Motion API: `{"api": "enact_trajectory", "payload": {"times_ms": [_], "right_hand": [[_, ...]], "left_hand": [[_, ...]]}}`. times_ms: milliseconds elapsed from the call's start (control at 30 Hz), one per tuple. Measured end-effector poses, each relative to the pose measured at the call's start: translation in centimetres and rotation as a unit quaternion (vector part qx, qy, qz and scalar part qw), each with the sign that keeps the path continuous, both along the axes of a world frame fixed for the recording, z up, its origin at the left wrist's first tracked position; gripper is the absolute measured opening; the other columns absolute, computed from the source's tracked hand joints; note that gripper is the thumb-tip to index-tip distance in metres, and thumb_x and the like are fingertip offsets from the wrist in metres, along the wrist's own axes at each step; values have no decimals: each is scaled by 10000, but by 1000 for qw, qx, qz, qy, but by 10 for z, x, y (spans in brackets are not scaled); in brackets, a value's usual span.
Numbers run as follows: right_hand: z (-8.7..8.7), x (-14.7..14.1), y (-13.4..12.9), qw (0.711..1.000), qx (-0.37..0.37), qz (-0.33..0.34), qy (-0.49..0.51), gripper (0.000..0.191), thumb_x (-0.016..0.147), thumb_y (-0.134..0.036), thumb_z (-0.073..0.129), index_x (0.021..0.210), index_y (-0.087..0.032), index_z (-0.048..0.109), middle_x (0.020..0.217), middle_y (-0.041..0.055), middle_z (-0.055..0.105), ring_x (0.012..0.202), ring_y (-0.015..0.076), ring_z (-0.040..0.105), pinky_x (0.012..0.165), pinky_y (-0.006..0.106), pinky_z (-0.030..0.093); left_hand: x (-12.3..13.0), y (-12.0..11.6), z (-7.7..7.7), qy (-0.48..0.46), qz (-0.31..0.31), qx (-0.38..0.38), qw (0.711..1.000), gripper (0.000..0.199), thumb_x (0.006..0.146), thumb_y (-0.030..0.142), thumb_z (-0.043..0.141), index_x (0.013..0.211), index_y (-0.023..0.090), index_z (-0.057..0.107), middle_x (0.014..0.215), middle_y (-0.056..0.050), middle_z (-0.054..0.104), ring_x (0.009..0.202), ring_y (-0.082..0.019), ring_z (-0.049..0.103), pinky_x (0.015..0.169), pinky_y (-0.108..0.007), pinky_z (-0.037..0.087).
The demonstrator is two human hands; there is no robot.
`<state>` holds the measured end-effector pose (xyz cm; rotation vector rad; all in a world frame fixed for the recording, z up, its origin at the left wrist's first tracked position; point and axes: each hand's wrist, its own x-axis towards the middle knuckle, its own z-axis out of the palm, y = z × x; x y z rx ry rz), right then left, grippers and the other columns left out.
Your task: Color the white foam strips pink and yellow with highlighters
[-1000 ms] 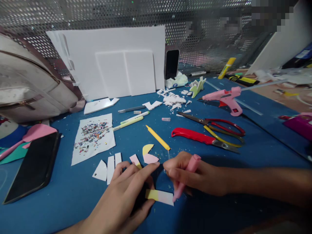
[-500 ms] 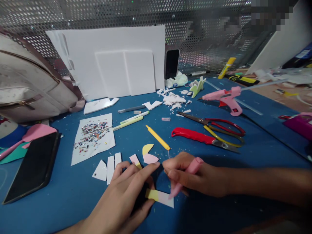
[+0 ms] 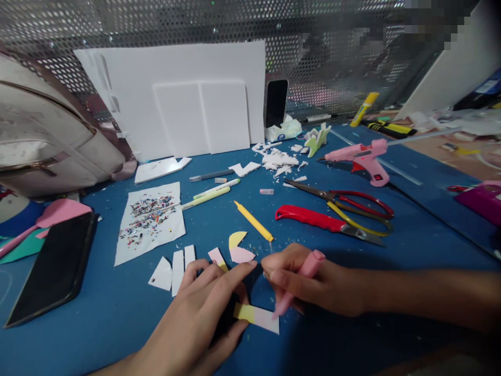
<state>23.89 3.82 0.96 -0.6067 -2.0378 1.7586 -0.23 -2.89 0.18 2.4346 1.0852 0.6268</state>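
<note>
My right hand [image 3: 303,284] is closed round a pink marker [image 3: 312,265], its tip down on the right part of a small foam strip [image 3: 260,317]. The strip is yellow at its left end, with pale pink over the rest. Thumb and fingers of my left hand [image 3: 207,303] pinch the yellow end against the blue table. Just beyond the left hand lie a yellow-and-pink curved piece [image 3: 239,249], another coloured strip [image 3: 217,258], and white cut pieces [image 3: 177,271]. A yellow marker [image 3: 254,221] rests further up, in front of both hands.
A red-handled knife [image 3: 313,218], scissors [image 3: 344,203] and a pink glue gun [image 3: 364,159] lie on the right. White scraps [image 3: 279,159] are piled at the back. To the left are a glitter-strewn paper sheet [image 3: 168,230], a black phone [image 3: 55,266] and a backpack [image 3: 50,136].
The pink marker and my right hand have shifted very slightly, with the tip moving a little to the right on the strip. My left hand stays in place.
</note>
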Motion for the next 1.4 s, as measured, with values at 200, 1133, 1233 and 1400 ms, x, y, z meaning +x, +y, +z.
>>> {"api": "enact_trajectory", "payload": {"times_ms": [200, 1133, 1233, 1400], "right_hand": [[0, 0, 0, 1000, 0, -13, 14, 515, 1018, -512, 490, 703, -127, 626, 624, -11, 543, 538, 92, 514, 508, 203, 398], [-1, 1, 3, 999, -11, 39, -4, 492, 1012, -495, 506, 688, -134, 586, 597, -12, 538, 558, 97, 520, 525, 195, 387], [-1, 1, 2, 998, -19, 59, -4, 506, 1022, -492, 483, 672, -137, 570, 576, -9, 548, 532, 93, 516, 508, 191, 373], [0, 2, 1, 999, -19, 49, -9, 490, 1006, -501, 514, 666, -148, 519, 594, -7, 555, 561, 95, 521, 540, 190, 384]], "left_hand": [[0, 0, 0, -8, -2, 2, 1000, 631, 935, 91, 499, 1493, 260, 258, 1045, 0, 686, 927, -184, 588, 954, -382, 354], [-1, 0, -1, -18, -6, 10, 1000, 613, 946, 98, 498, 1498, 236, 269, 1097, 21, 658, 988, -165, 546, 992, -327, 273], [0, 1, -1, -18, -7, 8, 1000, 622, 942, 88, 501, 1500, 230, 266, 1087, 24, 659, 980, -161, 552, 1004, -331, 261], [0, 0, -2, -10, -2, 6, 1000, 619, 939, 93, 500, 1495, 237, 271, 1093, 18, 663, 984, -175, 540, 982, -331, 281]]}}
